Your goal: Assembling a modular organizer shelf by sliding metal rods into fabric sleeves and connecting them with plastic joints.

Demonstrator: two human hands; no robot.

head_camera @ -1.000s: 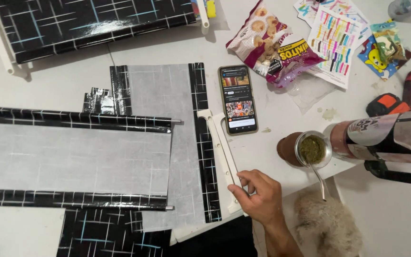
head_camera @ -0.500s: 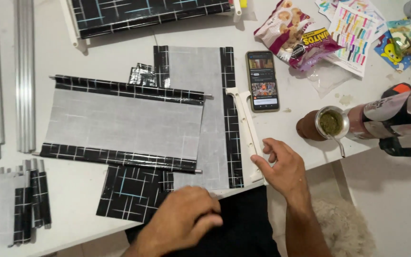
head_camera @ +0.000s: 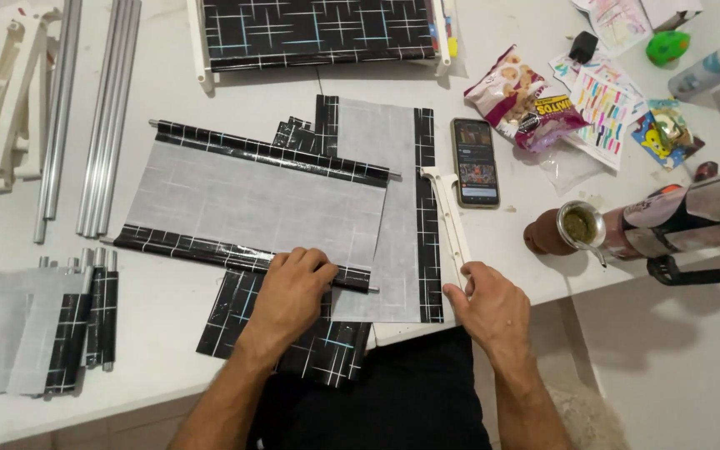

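Left hand (head_camera: 292, 293) atop fabric panel (head_camera: 252, 204)

The flat grey fabric panel (head_camera: 256, 204) carries glossy black borders with pale crossing lines; the slim plastic rail (head_camera: 452, 221) at right is white.

Phone (head_camera: 475, 162): dark, screen lit, flat on white table (head_camera: 168, 333), right of centre.
Snack bag (head_camera: 525, 100): crinkled, pink and white, just right of phone, farther back.
Striped paper (head_camera: 600, 112): colourful, right of snack bag.
Gourd cup (head_camera: 562, 231): brown, metal rim, green herb inside, near table's right edge.
Metal rods (head_camera: 93, 125): grey, bundled lengthwise, far left.
Green toy (head_camera: 668, 46): rounded, far right corner.
Black adapter (head_camera: 582, 47): small, left of green toy.
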